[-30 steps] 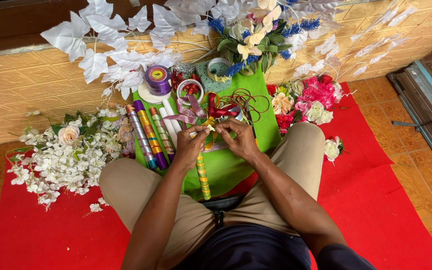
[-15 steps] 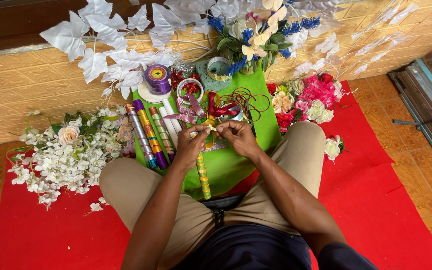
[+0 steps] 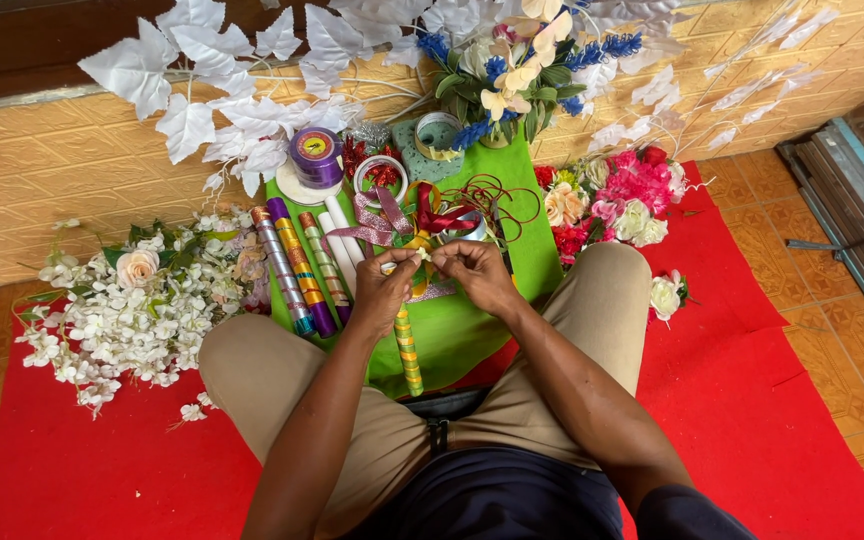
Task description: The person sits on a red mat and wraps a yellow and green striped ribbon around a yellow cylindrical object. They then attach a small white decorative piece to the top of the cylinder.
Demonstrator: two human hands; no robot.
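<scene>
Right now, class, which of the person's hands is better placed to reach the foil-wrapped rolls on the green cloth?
Probably the left hand: the foil-wrapped rolls lie just beside it, while the right hand sits across the striped ribbon, farther away.

Glossy foil-wrapped rolls (image 3: 297, 262), matt red cloth (image 3: 752, 400), seemingly fabric blossoms (image 3: 132, 310)

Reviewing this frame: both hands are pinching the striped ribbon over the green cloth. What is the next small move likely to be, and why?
Probably drawing the pinched loop snug. The left hand and right hand meet fingertip to fingertip on the striped ribbon, whose tail hangs loose over the green cloth, just below the red bow. Whether a knot is already formed is hidden by the fingers.
</scene>
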